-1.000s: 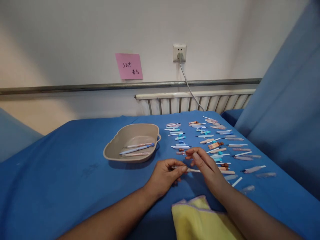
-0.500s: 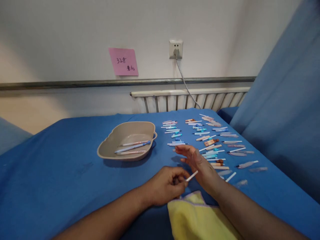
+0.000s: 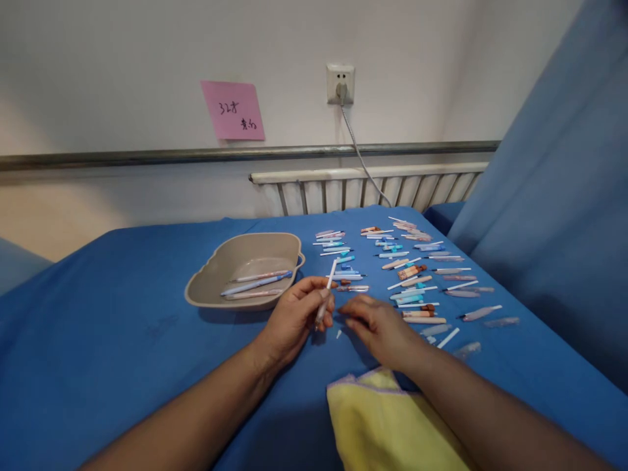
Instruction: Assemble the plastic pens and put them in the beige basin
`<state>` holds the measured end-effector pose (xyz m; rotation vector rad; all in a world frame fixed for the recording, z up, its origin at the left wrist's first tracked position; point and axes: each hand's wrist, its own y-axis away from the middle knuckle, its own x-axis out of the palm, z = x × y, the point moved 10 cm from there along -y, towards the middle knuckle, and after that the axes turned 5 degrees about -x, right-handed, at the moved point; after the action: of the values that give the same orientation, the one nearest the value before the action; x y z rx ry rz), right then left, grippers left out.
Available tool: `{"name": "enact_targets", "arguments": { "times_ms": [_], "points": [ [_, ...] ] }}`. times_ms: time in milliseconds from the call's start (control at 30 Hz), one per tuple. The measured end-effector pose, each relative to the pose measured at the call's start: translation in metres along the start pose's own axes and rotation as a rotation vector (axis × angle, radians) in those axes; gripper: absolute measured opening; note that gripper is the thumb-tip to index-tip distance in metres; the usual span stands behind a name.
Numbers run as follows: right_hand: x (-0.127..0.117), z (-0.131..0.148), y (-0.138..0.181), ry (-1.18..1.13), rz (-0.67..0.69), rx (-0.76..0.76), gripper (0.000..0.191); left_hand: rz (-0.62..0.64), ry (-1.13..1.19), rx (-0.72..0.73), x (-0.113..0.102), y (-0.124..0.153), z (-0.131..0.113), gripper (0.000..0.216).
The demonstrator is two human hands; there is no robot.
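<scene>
Holding a slim pen piece in the left hand over a blue-covered surface

Head view: the left hand [image 3: 293,319] is raised off the surface [image 3: 122,294], to the near right of the basin. Its fingers are closed on a pen piece [image 3: 321,313], which is held tilted, with a white tube [image 3: 332,273] at the upper end and a clear portion below. The right hand [image 3: 385,328] is just beside it, apart from the piece. Its fingers are bent, the tips close together; whether they grip anything cannot be told. A small white part [image 3: 338,333] lies on the surface between the two hands.

A beige basin [image 3: 230,256] stands beyond the left hand and contains three pens [image 3: 258,284], lying roughly parallel. Loose pen parts [image 3: 425,320] lie in columns beyond and to the right of the right hand: white, blue, brown, tan and clear. A yellow cloth [image 3: 387,425] with a purple edge lies at the near side, partly behind the right forearm. On the wall, a pink note [image 3: 233,111] is fixed left of a socket [image 3: 331,75] with a plugged-in cord [image 3: 360,152]. A blue curtain [image 3: 549,163] hangs at right.
</scene>
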<state>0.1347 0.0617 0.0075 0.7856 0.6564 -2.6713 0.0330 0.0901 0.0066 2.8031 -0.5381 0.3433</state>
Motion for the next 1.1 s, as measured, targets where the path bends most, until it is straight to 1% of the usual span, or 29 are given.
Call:
{"name": "enact_targets", "arguments": {
  "times_ms": [67,133,300,367,500,667,733,800,867,900,1000,1100],
  "points": [
    [0.014,0.013,0.004,0.131,0.125,-0.084,0.025,-0.018,0.008,0.001,-0.003,-0.002,0.001,0.018],
    [0.022,0.02,0.007,0.223,0.196,-0.125,0.024,-0.029,0.005,-0.002,-0.005,-0.003,0.004,0.02],
    [0.035,0.02,0.007,0.481,0.289,-0.149,0.021,-0.042,-0.031,-0.009,-0.008,-0.006,0.012,0.022],
    [0.037,0.018,0.007,0.538,0.302,-0.139,0.02,-0.028,-0.05,-0.012,-0.007,-0.007,0.014,0.023],
    [0.036,0.019,0.008,0.593,0.305,-0.106,0.022,-0.029,-0.066,-0.012,-0.007,-0.007,0.014,0.025],
    [0.027,0.017,0.009,0.591,0.307,-0.052,0.015,-0.096,-0.063,0.018,-0.016,-0.008,0.011,0.027],
    [0.017,0.01,0.005,0.553,0.257,-0.004,0.017,-0.113,-0.068,0.03,-0.018,-0.009,0.011,0.026],
    [0.006,0.002,-0.001,0.531,0.165,0.03,0.021,-0.124,-0.075,0.033,-0.02,-0.01,0.012,0.026],
    [-0.004,-0.006,-0.006,0.543,0.079,0.039,0.031,-0.139,-0.081,0.027,-0.021,-0.012,0.015,0.026],
    [-0.007,-0.01,-0.008,0.554,0.058,0.047,0.036,-0.146,-0.084,0.023,-0.022,-0.012,0.017,0.025],
    [-0.007,-0.021,-0.011,0.586,0.068,0.074,0.043,-0.158,-0.096,0.025,-0.023,-0.013,0.02,0.024],
    [-0.005,-0.025,-0.011,0.607,0.093,0.1,0.038,-0.157,-0.113,0.029,-0.023,-0.014,0.021,0.024]
  ]
}}
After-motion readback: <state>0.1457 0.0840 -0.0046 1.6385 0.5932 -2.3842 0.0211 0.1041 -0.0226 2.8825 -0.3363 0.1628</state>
